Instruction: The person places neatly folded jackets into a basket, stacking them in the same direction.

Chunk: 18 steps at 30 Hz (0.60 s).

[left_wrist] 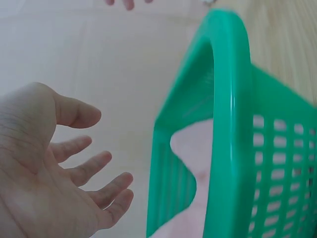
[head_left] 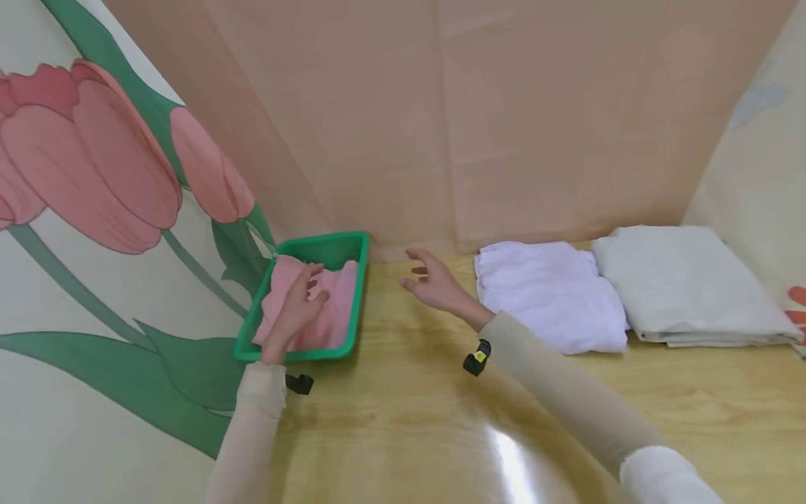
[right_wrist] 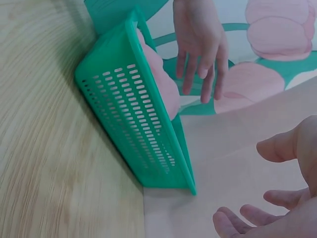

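**First inspector:** State the condition of your left hand (head_left: 294,308), operator.

**Second inspector:** Your left hand is above the green basket (head_left: 330,246), thumb and fingers apart and loosely bent. The right wrist view shows your fingertips clear of the pink cloth (head_left: 343,294), pointing down past it.

**First inspector:** And your right hand (head_left: 439,283)?

**Second inspector:** It is raised in the air to the right of the basket, thumb apart from loosely curved fingers. A black wrist unit (head_left: 477,357) sits at the cuff of your light sleeve (head_left: 554,385).

**First inspector:** Where is the cloth by your left hand?

**Second inspector:** It lies crumpled inside the basket, its folds near the rim. The basket has slotted sides and stands on the wooden surface (head_left: 390,420), near the brown backdrop (head_left: 378,105) and beside the tulip mural (head_left: 94,161).

**First inspector:** Farther out, on your right?

**Second inspector:** A folded white cloth (head_left: 548,297) lies beyond your right wrist, well apart from the basket. Just beside it, farther right, is a larger folded pale sheet (head_left: 686,287), also near the backdrop. A bright reflection shows on the wood nearer you.
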### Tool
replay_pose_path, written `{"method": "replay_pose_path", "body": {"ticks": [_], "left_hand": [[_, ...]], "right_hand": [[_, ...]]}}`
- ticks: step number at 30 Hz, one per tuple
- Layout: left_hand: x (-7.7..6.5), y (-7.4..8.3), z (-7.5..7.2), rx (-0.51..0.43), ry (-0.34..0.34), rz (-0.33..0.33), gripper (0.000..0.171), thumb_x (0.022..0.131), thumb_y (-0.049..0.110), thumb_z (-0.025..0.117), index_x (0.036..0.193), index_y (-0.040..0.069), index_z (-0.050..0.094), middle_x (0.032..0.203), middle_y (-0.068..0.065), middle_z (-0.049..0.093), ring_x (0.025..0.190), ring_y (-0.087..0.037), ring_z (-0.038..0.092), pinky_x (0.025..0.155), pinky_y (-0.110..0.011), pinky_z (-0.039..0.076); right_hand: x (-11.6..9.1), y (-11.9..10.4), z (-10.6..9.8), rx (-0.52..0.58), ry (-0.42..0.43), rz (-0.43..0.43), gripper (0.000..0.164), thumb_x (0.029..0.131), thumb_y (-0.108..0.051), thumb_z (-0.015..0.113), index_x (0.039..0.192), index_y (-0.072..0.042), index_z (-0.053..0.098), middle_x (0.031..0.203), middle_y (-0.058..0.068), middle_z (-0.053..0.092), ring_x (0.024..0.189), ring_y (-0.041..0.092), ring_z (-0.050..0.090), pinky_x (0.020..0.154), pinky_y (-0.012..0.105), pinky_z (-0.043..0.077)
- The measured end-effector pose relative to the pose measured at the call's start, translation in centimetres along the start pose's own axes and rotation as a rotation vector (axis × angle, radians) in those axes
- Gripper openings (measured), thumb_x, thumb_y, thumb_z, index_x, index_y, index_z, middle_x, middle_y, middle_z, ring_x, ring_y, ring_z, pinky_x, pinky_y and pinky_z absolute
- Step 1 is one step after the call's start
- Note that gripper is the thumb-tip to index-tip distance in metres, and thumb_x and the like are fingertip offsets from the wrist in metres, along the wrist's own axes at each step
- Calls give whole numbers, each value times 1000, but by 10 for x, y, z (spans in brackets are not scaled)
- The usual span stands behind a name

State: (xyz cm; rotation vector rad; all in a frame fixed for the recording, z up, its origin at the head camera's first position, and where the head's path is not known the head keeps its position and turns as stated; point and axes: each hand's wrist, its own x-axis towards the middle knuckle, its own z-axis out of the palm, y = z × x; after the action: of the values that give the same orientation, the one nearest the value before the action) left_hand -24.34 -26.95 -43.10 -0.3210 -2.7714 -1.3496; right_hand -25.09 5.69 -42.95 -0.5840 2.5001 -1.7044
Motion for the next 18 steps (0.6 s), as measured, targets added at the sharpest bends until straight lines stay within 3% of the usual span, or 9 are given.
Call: {"method": "replay_pose_path", "body": {"ticks": [10,18], "left_hand": [[-13,18,26,-48,-19,70,62,105,8,61,163,7,39,168,-18,40,149,-50,42,121,-67,34],[-6,38,52,-122,-42,107,62,107,11,60,164,8,37,171,-20,33,152,-49,37,123,-66,30]], "right_hand": [[-25,13,-23,-10,8,49,73,104,-23,69,167,-12,34,170,18,37,145,45,51,118,57,45],[-40,28,-60,-29,62,74,75,103,-27,72,167,-14,35,170,19,36,146,47,48,117,60,45]]}}
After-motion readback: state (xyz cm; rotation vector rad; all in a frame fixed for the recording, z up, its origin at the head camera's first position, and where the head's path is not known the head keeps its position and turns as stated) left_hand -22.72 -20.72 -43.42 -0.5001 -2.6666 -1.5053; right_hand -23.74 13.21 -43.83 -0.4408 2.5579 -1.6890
